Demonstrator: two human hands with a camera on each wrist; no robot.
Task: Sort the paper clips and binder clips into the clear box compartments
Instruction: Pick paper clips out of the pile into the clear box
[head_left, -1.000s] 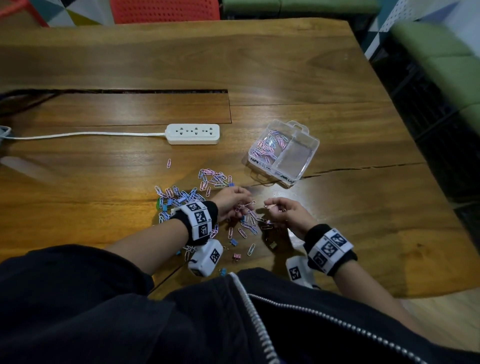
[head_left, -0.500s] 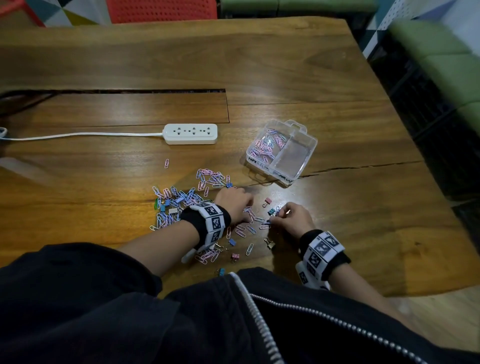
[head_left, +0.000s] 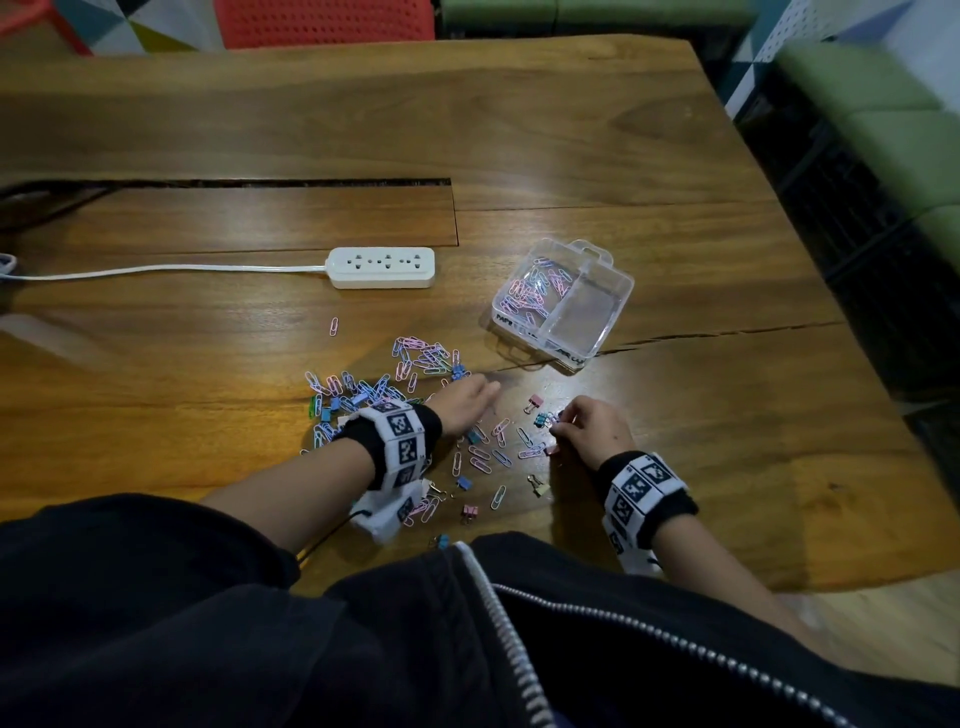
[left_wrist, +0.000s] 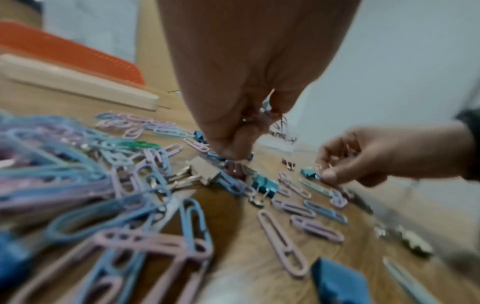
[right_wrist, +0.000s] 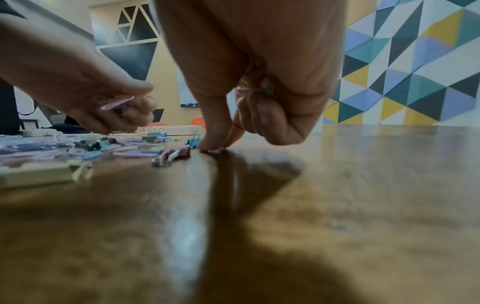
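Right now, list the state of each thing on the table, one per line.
Clear box: lid open, paper clips in left compartment, right compartment empty.
Left hand: holds gathered paper clips.
Right hand: pinches a clip on the table.
Loose clips: scattered, unsorted.
Power strip: nothing plugged in.

Shared office or co-working lounge, judging by furnishings. Large live-edge wooden table (head_left: 571, 130) with a long cable slot (head_left: 234, 183) cut across its far left half; white power strip (head_left: 382, 267) lying near the middle, cord (head_left: 156, 269) trailing off to the left. Orange perforated plastic chair (head_left: 324, 21) pushed in at the far side; green upholstered benches (head_left: 883, 130) along the right. Wall mural of coloured triangles (right_wrist: 405, 61) in blue, teal, yellow and grey beyond the table. Office stationery scattered on the near tabletop: pastel paper clips (head_left: 421, 353) and small binder clips (head_left: 534, 402).
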